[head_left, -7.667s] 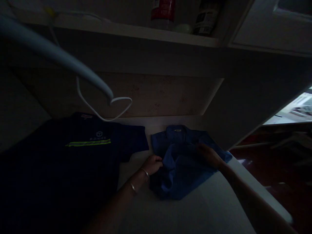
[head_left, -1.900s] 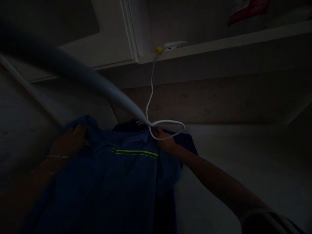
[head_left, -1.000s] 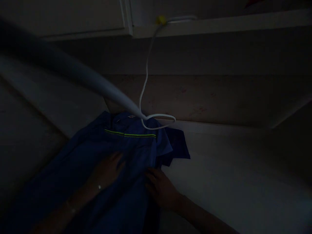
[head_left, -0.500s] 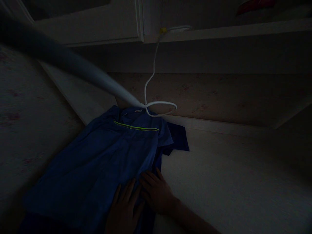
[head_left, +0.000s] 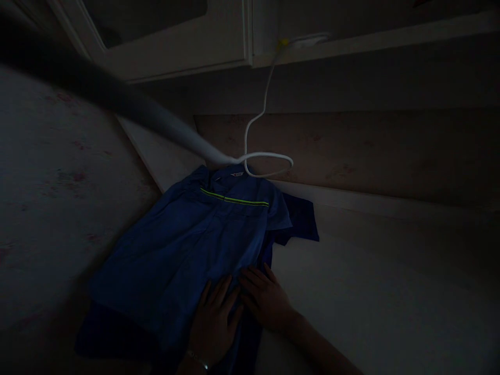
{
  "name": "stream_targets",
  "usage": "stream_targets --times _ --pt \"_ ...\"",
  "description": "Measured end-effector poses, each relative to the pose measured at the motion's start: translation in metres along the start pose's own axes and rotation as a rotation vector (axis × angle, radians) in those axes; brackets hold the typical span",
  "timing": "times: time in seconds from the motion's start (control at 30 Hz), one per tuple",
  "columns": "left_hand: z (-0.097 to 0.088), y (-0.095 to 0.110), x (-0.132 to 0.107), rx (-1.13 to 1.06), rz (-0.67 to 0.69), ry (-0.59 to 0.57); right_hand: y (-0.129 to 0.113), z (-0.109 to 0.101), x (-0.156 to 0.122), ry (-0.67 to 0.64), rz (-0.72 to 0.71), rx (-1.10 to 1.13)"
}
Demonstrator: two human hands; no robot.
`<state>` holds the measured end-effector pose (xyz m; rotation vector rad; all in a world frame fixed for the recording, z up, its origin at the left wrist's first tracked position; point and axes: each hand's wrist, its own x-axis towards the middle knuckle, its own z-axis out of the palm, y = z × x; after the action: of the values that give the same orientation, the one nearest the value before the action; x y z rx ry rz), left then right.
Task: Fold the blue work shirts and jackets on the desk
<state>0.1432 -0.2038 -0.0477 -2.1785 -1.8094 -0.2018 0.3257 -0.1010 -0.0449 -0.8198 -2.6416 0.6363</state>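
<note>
A blue short-sleeved shirt (head_left: 187, 234) with a yellow-green stripe across its chest lies spread out, collar at the far end. Beneath it a darker navy garment (head_left: 300, 216) shows at the right sleeve and along the lower edge. My left hand (head_left: 214, 317) rests flat on the lower right part of the blue shirt, fingers stretched out. Just right of it, my right hand (head_left: 265, 297) lies on the shirt's right edge with its fingers extended. The two hands are close together, and neither grips the cloth. The scene is dark.
A white cable (head_left: 269, 154) loops above the collar and runs up to a shelf edge (head_left: 351, 52). A thick blurred pale rod (head_left: 164, 122) crosses from the upper left. Flowered wallpaper (head_left: 70, 156) covers the left wall. The pale surface (head_left: 371, 291) extends right.
The view has shifted, so the shirt, cable and hands appear farther right. Both hands still lie flat on the shirt. More of my left wrist, with a bracelet, now shows.
</note>
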Motion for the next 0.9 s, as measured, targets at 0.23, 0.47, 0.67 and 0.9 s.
stream_targets --times 0.23,0.47,0.67,0.9 --pt "-0.002 0.000 0.000 -0.052 -0.017 -0.001 0.001 -0.006 0.000 -0.009 -0.012 0.034" --pt "-0.003 0.000 0.001 -0.029 -0.020 -0.026 0.007 -0.001 0.001 0.006 0.027 0.086" --pt "-0.001 -0.002 0.002 0.051 0.015 0.032 0.008 -0.003 0.002 -0.017 0.032 0.129" --pt "0.012 -0.012 0.004 0.171 0.138 0.191 0.005 -0.015 0.006 -0.053 0.085 0.311"
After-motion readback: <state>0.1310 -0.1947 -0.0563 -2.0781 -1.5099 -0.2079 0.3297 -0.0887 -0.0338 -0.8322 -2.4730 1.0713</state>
